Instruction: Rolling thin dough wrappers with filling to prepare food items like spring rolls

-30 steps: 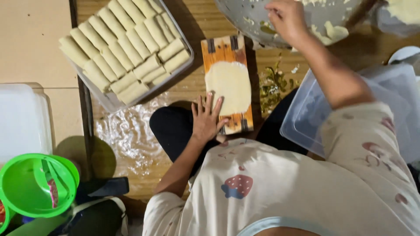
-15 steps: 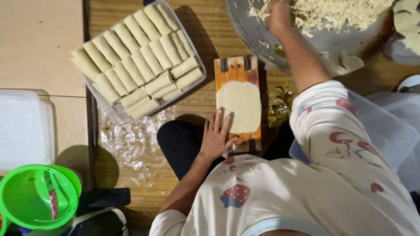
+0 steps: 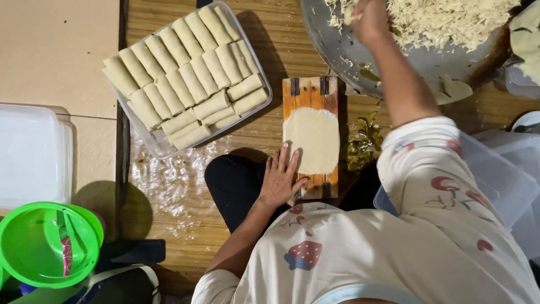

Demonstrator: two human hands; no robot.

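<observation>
A pale round wrapper (image 3: 313, 138) lies flat on a small wooden board (image 3: 308, 93) in front of me. My left hand (image 3: 280, 178) rests open with spread fingers on the board's near left corner, touching the wrapper's edge. My right hand (image 3: 369, 20) reaches far forward into a large metal pan (image 3: 337, 50) of shredded white filling (image 3: 450, 22), fingers closed in the filling. A clear tray (image 3: 154, 142) at the left holds several rolled pale spring rolls (image 3: 185, 73) in rows.
A green plastic bowl (image 3: 48, 243) sits at the lower left, beside a white lidded box (image 3: 31, 152). Clear plastic containers (image 3: 500, 180) stand at the right. Green leaf scraps (image 3: 363, 143) lie beside the board. Crumpled plastic film (image 3: 163, 180) covers the wooden floor.
My right hand has pushed farther into the pan's filling. The view has shifted, so everything sits lower in the frame. My left hand stays on the board.
</observation>
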